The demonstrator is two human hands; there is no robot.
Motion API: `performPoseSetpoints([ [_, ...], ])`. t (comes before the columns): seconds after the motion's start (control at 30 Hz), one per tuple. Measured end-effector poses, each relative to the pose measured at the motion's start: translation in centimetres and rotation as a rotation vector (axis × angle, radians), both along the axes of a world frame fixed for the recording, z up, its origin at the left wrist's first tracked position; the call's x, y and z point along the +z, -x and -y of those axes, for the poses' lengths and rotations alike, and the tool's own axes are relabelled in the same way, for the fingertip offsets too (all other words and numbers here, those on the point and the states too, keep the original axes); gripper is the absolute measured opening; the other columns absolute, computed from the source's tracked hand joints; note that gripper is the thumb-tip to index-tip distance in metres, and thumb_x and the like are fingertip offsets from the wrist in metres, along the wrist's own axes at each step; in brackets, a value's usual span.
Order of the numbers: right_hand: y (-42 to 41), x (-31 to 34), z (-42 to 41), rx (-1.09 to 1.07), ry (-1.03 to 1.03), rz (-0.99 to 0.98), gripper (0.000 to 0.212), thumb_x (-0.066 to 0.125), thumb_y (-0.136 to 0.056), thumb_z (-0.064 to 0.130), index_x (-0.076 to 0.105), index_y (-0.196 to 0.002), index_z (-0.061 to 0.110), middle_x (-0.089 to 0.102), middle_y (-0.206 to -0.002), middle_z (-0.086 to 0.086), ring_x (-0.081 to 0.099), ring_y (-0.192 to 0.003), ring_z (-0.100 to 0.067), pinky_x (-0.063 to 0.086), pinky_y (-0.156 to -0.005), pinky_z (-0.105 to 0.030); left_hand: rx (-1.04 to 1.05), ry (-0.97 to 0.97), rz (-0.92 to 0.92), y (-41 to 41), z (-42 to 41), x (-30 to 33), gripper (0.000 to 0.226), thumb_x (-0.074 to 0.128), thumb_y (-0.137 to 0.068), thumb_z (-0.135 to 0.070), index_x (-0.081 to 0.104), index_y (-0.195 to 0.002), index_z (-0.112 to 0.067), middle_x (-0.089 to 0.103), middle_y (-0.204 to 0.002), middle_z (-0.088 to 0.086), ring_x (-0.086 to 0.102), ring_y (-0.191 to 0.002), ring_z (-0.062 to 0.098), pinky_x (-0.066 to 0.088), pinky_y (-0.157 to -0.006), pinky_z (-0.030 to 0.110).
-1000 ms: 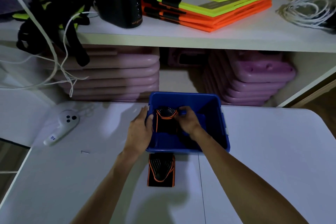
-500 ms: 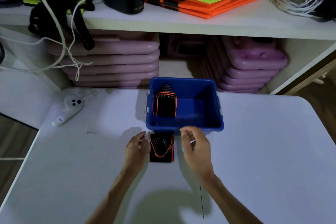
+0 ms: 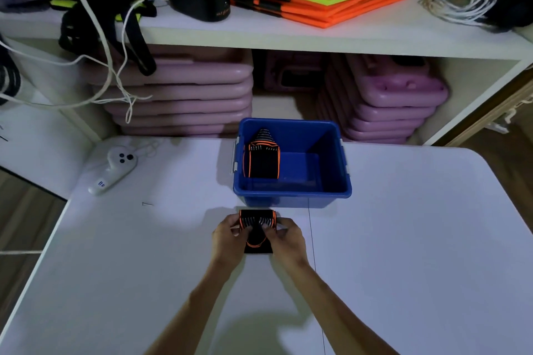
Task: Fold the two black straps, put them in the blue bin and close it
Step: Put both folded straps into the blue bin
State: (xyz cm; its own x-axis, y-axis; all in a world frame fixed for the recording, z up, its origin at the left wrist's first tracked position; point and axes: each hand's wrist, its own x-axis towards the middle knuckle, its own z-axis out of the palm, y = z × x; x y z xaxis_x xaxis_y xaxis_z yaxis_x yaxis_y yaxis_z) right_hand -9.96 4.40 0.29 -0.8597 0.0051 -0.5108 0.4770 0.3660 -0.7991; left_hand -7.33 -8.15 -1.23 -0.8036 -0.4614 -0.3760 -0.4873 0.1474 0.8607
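From your head camera, the blue bin point(image 3: 291, 192) sits open on the white table point(image 3: 418, 239), just beyond your hands, and it holds one folded strap point(image 3: 262, 160), black with orange edging, leaning upright against the bin's left inner wall; the right part of the bin floor is bare blue plastic. No lid shows anywhere in this view. The second strap point(image 3: 257, 235) lies on the table just in front of the bin's near wall, apart from it by a thin strip of table. Your left hand point(image 3: 227, 235) pinches the strap's left edge with curled fingers, and your right hand point(image 3: 285, 235) pinches its right edge the same way, thumbs on its top face. Your hands cover both side edges of the strap, so you can't tell how many layers it has or whether it is lifted off the table. To the left lies a white handheld controller point(image 3: 114, 168), and near it a small screw point(image 3: 147, 204). Under the shelf point(image 3: 317, 37) behind the bin, stacked purple cases point(image 3: 184, 101) sit in shadow, their details hard to make out.
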Motion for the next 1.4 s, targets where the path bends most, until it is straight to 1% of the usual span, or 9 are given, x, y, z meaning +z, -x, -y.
performPoseSetpoints([
  [0.3,-1.6,6.5,-3.1,-0.028,0.225,-0.137,0.030,0.073,-0.086,0.020,0.057,-0.111,0.025,0.065,-0.096,-0.005,0.071,-0.079,-0.018,0.055,-0.067,-0.021,0.062,0.132,-0.277,-2.6,-2.9,7.0,0.030,0.067,-0.083,-0.004,0.065,-0.107,-0.022,0.067,-0.100,-0.011,0.064,-0.088,-0.002,0.044,-0.067,0.002],
  [0.43,1.1,9.7,-3.9,-0.071,0.355,-0.312,0.027,0.071,-0.086,0.006,0.060,-0.110,0.014,0.069,-0.106,-0.003,0.067,-0.091,-0.003,0.054,-0.074,-0.021,-0.007,0.215,-0.424,0.6,-3.3,10.4,0.032,0.067,-0.084,-0.009,0.063,-0.112,-0.024,0.065,-0.101,-0.012,0.062,-0.089,-0.005,0.048,-0.064,0.006],
  [0.53,5.0,10.7,-4.4,-0.120,0.413,-0.303,0.030,0.071,-0.087,0.008,0.059,-0.114,0.014,0.073,-0.102,-0.014,0.070,-0.096,-0.021,0.055,-0.085,-0.034,-0.080,0.286,-0.467,4.8,-3.1,11.4,0.031,0.066,-0.086,-0.017,0.063,-0.117,-0.017,0.068,-0.105,-0.004,0.065,-0.090,0.002,0.053,-0.076,0.016],
  [0.6,7.9,10.5,-4.5,-0.170,0.430,-0.245,0.032,0.069,-0.089,0.008,0.056,-0.117,0.013,0.072,-0.095,-0.021,0.070,-0.083,-0.023,0.055,-0.076,-0.034,-0.115,0.418,-0.488,7.6,-2.7,11.3,0.031,0.061,-0.090,-0.025,0.062,-0.119,-0.015,0.067,-0.112,0.002,0.063,-0.101,0.013,0.051,-0.090,0.028],
  [0.73,13.0,8.1,-4.2,-0.273,0.309,-0.198,0.033,0.064,-0.090,0.002,0.052,-0.121,0.005,0.069,-0.094,-0.014,0.064,-0.076,-0.019,0.055,-0.068,-0.029,-0.161,0.622,-0.288,12.1,0.0,8.4,0.053,0.042,-0.099,-0.029,0.032,-0.145,-0.004,0.034,-0.152,0.017,0.026,-0.143,0.030,0.021,-0.117,0.037],
  [0.83,15.1,5.8,-3.7,-0.286,0.163,-0.157,0.032,0.056,-0.093,0.000,0.048,-0.123,0.008,0.061,-0.100,-0.008,0.061,-0.080,-0.016,0.050,-0.063,-0.020,-0.249,0.623,-0.160,13.2,1.7,5.9,0.061,0.030,-0.101,-0.034,0.008,-0.151,-0.006,0.007,-0.160,0.014,0.003,-0.148,0.026,0.007,-0.119,0.035],
  [1.03,18.0,2.8,-1.8,-0.166,0.002,-0.075,0.051,0.039,-0.092,-0.009,0.036,-0.140,0.008,0.059,-0.123,-0.016,0.058,-0.108,-0.030,0.045,-0.086,-0.029,-0.277,0.640,-0.185,13.5,1.8,4.5,0.059,0.025,-0.101,-0.033,0.006,-0.151,-0.007,0.001,-0.161,0.011,0.010,-0.148,0.026,0.012,-0.118,0.030],
  [1.17,19.4,1.5,-1.3,-0.120,-0.031,-0.001,0.045,0.041,-0.093,-0.008,0.045,-0.135,0.006,0.061,-0.123,-0.018,0.057,-0.104,-0.027,0.040,-0.084,-0.024,-0.286,0.737,-0.200,13.5,1.9,4.0,0.065,0.019,-0.100,-0.044,0.012,-0.150,-0.003,0.007,-0.160,0.016,0.021,-0.145,0.032,0.026,-0.115,0.039],
  [1.4,19.4,1.2,-1.2,0.055,-0.323,-0.121,0.033,0.045,-0.094,-0.003,0.055,-0.125,0.001,0.057,-0.127,-0.022,0.054,-0.116,-0.038,0.044,-0.097,-0.036,-0.284,0.766,-0.199,13.5,1.7,4.1,0.064,0.020,-0.099,-0.041,0.013,-0.150,-0.002,0.009,-0.159,0.016,0.020,-0.145,0.031,0.019,-0.112,0.030],
])
